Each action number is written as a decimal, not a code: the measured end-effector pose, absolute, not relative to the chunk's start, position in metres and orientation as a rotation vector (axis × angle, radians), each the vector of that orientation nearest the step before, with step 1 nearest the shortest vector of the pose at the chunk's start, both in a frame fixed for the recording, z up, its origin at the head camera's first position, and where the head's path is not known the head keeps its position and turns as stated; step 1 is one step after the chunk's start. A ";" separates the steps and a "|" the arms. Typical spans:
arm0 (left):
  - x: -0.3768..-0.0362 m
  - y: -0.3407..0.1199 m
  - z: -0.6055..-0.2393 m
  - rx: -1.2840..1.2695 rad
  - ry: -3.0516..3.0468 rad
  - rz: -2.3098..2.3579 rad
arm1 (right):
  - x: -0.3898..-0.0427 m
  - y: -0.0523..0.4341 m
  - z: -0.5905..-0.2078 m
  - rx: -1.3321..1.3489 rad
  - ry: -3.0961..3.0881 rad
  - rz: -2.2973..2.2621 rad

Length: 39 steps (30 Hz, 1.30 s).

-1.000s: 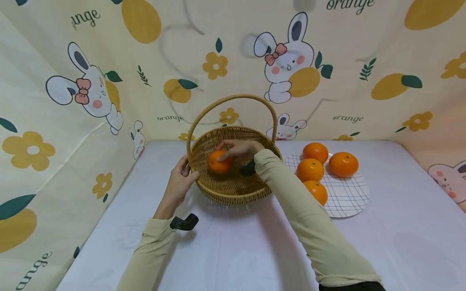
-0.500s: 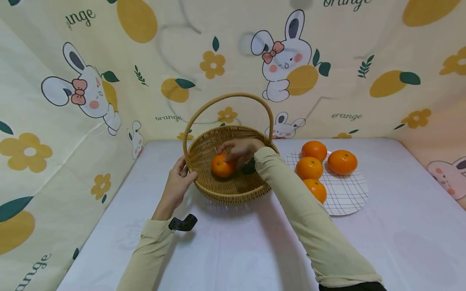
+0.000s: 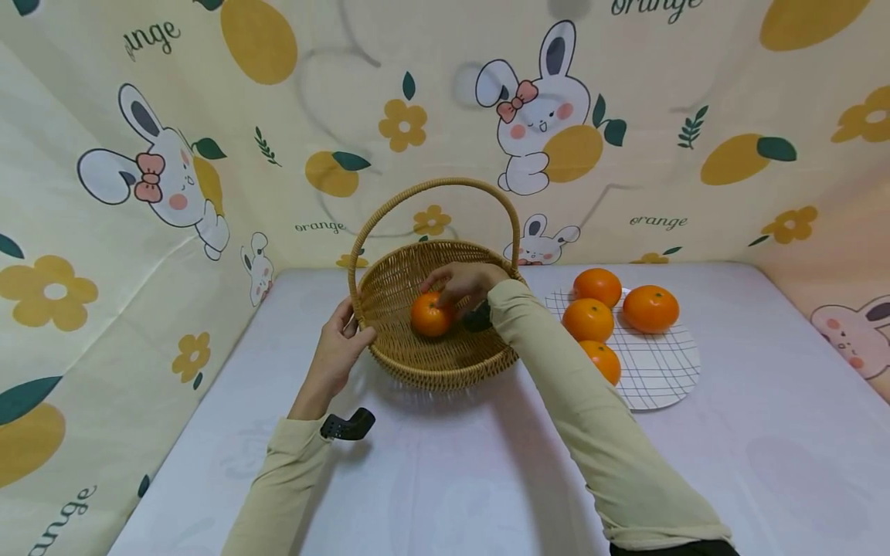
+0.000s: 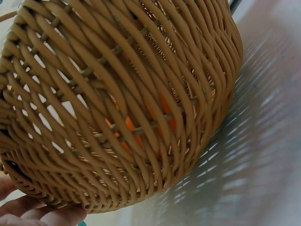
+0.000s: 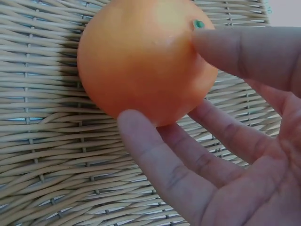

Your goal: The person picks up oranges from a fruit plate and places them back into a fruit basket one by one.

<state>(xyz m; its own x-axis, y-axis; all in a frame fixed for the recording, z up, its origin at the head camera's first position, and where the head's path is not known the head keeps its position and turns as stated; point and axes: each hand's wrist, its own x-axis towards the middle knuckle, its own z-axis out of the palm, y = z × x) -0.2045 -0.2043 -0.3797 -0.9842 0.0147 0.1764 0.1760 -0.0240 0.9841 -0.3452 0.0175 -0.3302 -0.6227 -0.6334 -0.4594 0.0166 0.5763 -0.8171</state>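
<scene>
Grasping the orange (image 3: pixel 430 314) from above, the right hand (image 3: pixel 462 282) curls its fingers around the fruit, which lies on the floor of the wicker basket (image 3: pixel 389 289). The left hand (image 3: pixel 341 347) rests its grip on the basket's near-left rim, fingers curled over the weave. Compared with one second ago, the orange and right hand have shifted slightly rightward, toward the basket centre; the fingers remain on the fruit, so judged from this the placing is nearly done but release has not occurred. To the right, four oranges (image 3: pixel 589 320) sit on a grid-patterned plate (image 3: pixel 660 371) on the bench (image 3: pixel 445 479). The backdrop (image 3: pixel 208 93) repeats the printed word "orange" among rabbits and flowers.

Left wrist view: the basket wall (image 4: pixel 117 94) fills the frame, orange colour showing through the gaps; fingertips (image 4: pixel 42 214) touch its lower edge.

Right wrist view: thumb (image 5: pixel 254 54) and fingers (image 5: pixel 164 165) enclose the orange (image 5: pixel 141 61), which touches the woven floor (image 5: pixel 42 155). No brand is legible.
</scene>
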 end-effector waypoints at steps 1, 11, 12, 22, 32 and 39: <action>-0.204 -0.204 -0.379 -0.205 -2.115 -2.158 | -0.345 0.018 -0.330 -0.491 2.036 -1.060; -0.204 -0.204 -0.379 -0.206 -2.121 -2.155 | -0.342 0.017 -0.324 -0.553 2.142 -1.012; -0.204 -0.204 -0.379 -0.207 -2.121 -2.156 | -0.341 0.017 -0.323 -0.561 2.151 -1.007; -0.204 -0.202 -0.378 -0.193 -2.138 -2.131 | -0.340 0.016 -0.313 -0.586 2.186 -0.963; -0.203 -0.201 -0.377 -0.193 -2.162 -2.121 | -0.334 0.018 -0.297 -0.701 2.217 -1.013; -0.203 -0.201 -0.378 -0.170 -2.160 -2.131 | -0.323 0.029 -0.285 -0.782 2.265 -1.169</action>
<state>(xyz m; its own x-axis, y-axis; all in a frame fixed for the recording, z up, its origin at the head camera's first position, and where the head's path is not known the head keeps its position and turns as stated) -0.2027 -0.2010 -0.3777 -0.9885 0.0073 0.1508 0.1509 0.0126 0.9885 -0.3226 0.0289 -0.2847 -0.7266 -0.6714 -0.1461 -0.2700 0.4745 -0.8378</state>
